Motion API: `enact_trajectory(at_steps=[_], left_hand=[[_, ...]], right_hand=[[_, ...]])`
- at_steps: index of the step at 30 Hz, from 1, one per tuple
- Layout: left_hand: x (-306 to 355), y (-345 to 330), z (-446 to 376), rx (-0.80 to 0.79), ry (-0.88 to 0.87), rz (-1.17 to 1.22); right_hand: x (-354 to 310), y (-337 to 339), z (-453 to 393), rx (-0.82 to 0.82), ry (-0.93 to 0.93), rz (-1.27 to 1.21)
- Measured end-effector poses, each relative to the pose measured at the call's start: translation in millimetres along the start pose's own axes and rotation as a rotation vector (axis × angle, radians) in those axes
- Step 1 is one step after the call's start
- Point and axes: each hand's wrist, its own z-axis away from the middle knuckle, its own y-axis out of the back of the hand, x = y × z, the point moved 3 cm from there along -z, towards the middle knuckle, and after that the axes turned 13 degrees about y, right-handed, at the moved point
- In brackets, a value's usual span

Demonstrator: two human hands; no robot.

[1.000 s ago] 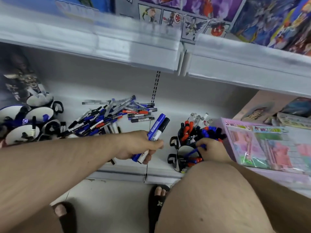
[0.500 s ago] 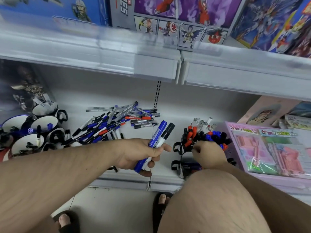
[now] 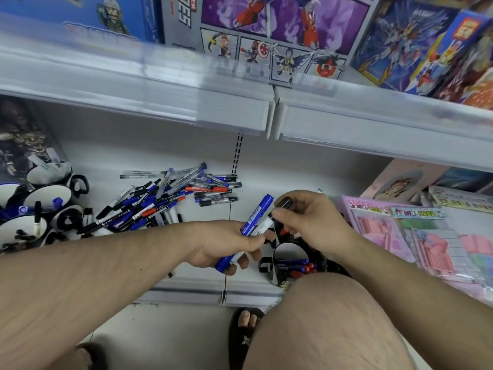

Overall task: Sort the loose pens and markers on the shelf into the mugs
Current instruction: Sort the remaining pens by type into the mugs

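At the centre of the frame, two markers — a blue marker [image 3: 256,213] and a black-capped marker [image 3: 269,218] — are gripped together in the left hand [image 3: 226,243], while the black cap is pinched by the fingers of the right hand [image 3: 312,222]. Half a second earlier that right hand was lowered at the mugs [image 3: 289,263] in the lower centre; it has since been raised to the bundle, apparently so that one marker can be taken and dropped into a mug. The loose pile [image 3: 170,201] is left unsorted on the shelf [image 3: 266,177] at centre left, beside further mugs [image 3: 40,209] at the far left — much of the task is judged outstanding.
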Motion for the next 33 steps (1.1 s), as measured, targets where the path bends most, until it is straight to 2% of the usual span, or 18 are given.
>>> enact_trajectory(at_steps=[2, 4, 6, 7, 10, 13, 17, 21, 33], left_hand=[[1, 4, -1, 0.027, 0.002, 0.031], [0, 9, -1, 0.07, 0.002, 0.031], [-1, 14, -3, 0.122, 0.004, 0.031], [-2, 16, -4, 0.147, 0.004, 0.039], [-2, 18, -7, 0.212, -0.009, 0.07], [-2, 20, -9, 0.238, -0.001, 0.161], [-4, 24, -12, 0.179, 0.058, 0.33], [-6, 27, -11, 0.133, 0.062, 0.392], [-10, 28, -5, 0.133, 0.002, 0.499]], right_hand=[[3, 18, -4, 0.217, -0.038, -0.096], [13, 46, -8, 0.467, -0.064, -0.082], [30, 68, -6, 0.628, -0.071, 0.079], [40, 74, -4, 0.645, -0.072, 0.202], [74, 71, 1, 0.547, -0.072, 0.482], [99, 58, -3, 0.498, -0.046, 0.545], [109, 53, -14, 0.601, -0.049, 0.519], [117, 58, -20, 0.662, -0.057, 0.528], [161, 26, -16, 0.375, -0.102, 0.719]])
